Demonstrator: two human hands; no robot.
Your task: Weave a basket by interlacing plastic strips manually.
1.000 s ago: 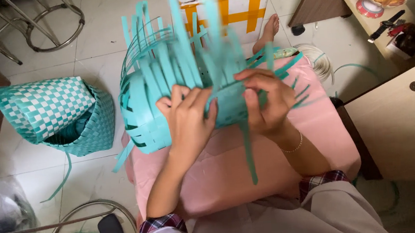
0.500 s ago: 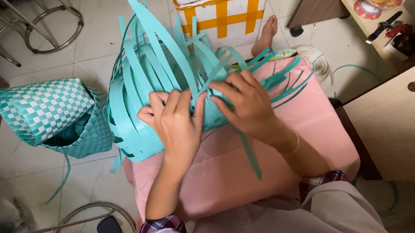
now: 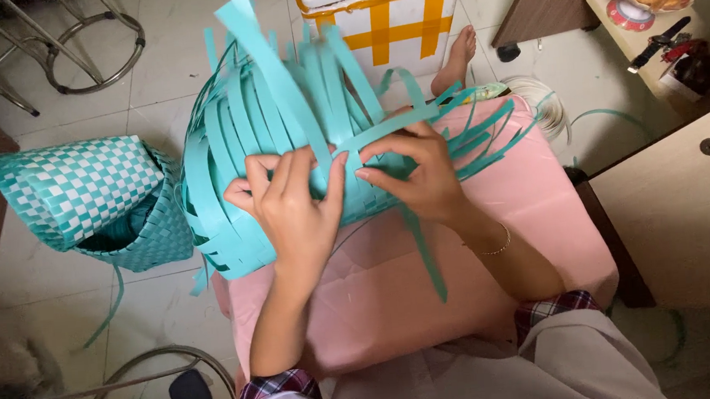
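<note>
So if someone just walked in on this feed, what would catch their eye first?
First the half-woven teal basket on the pink cushion at centre, its loose strips fanning upward, with the left hand and right hand pressed on its side. Next the finished teal-and-white checked basket lying on the tiled floor at left, and the white box with yellow tape at top.

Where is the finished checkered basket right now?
The checkered basket lies on the tiled floor at the left, beside the unfinished teal basket under both hands.
</note>
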